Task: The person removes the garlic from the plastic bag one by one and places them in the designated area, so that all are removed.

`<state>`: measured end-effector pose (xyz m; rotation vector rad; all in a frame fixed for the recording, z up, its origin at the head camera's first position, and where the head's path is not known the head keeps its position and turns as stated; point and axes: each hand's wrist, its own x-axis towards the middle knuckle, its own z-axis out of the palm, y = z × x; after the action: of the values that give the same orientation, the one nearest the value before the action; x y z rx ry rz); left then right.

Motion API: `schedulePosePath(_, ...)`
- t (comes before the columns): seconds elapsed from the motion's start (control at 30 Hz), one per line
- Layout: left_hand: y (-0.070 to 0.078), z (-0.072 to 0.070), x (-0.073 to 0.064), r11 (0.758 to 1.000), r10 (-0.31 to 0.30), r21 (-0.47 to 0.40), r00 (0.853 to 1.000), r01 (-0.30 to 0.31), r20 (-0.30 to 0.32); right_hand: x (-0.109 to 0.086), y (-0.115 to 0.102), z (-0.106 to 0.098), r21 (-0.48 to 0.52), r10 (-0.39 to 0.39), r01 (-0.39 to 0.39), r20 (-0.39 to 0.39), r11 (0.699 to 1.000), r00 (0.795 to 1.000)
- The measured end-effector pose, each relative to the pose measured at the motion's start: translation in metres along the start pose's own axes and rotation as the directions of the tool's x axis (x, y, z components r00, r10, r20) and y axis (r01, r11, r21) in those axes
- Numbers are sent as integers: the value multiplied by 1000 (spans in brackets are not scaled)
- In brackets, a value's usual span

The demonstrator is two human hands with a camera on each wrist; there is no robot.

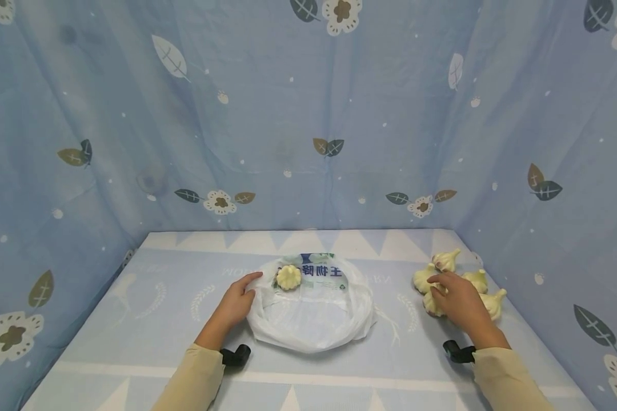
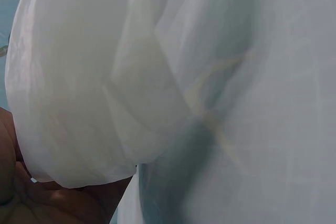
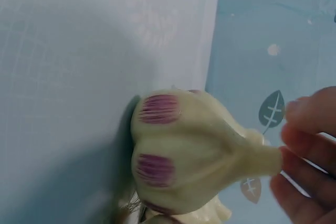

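A white plastic bag [image 1: 308, 339] with its mouth spread wide lies in the middle of the table. My left hand [image 1: 237, 301] holds the bag's rim at the left; in the left wrist view the white plastic [image 2: 79, 87] covers most of that hand [image 2: 63, 203]. One garlic bulb [image 1: 288, 278] sits inside the bag, near its left side. At the right, my right hand [image 1: 461, 301] is over a group of several garlic bulbs [image 1: 446, 260]. In the right wrist view, its loosely bent fingers are right at the stem of a purple-streaked garlic bulb [image 3: 184, 150], not closed round it.
A pale blue patterned cloth [image 1: 149, 319] covers the table. Blue curtains [image 1: 267, 114] with leaves and flowers hang behind and along both sides. Black wrist mounts [image 1: 235, 356] stick out beside both sleeves. The garlic group lies close to the table's right edge.
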<state>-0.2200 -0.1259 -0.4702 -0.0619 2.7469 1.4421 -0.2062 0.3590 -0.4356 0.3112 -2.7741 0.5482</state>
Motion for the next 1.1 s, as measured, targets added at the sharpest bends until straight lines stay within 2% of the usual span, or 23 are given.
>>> schedulePosePath(0.1, 0, -1, -1, 1000, -1, -1, 1000, 1, -2, 3, -4, 2, -12, -56, 56, -93, 998, 994)
schedulePosePath(0.2, 0, 0, -1, 1000, 1, -9, 1000, -1, 2, 7, -8, 6, -22, -116, 114, -189, 993, 975)
schedulePosePath(0.3, -1, 0, 0, 1000, 5, -15, 1000, -5, 5, 12, -14, 11, -8, -153, 156, -242, 988, 958)
schedulePosePath(0.5, 0, -2, 1, 1000, -2, -7, 1000, 2, 6, 24, -29, 19, 34, -189, 206, -278, 978, 942)
schedulePosePath(0.73, -2, -3, 0, 999, -19, -27, 1000, 20, 19, 41, -47, 31, 28, -296, 324, -337, 946, 894)
schedulePosePath(1.1, -2, -4, 1, 999, -1, -51, 1000, 3, 30, 58, -76, 37, 32, -405, 443, -352, 896, 844)
